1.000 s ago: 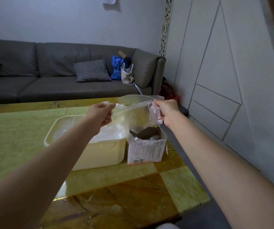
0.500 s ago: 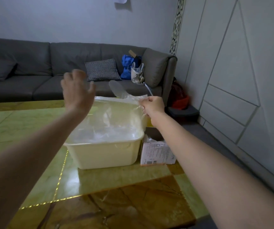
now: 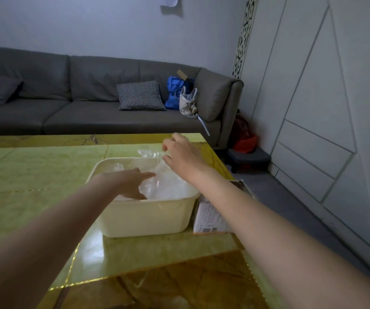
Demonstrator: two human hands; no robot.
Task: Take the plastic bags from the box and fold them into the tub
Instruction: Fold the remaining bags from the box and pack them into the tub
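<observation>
My left hand (image 3: 132, 182) is flat inside the tub (image 3: 144, 216), fingers straight, pressing the plastic bag (image 3: 166, 184) down so it stays folded, while my right hand (image 3: 183, 156) hovers loose and empty over the tub's far rim. The box (image 3: 210, 217) sits just right of the tub on the table (image 3: 34, 175), half hidden behind my forearm.

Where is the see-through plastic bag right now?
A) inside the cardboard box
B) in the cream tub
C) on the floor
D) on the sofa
B: the clear plastic bag lies inside the cream tub on the table, with the left hand pressing flat on it.
</observation>
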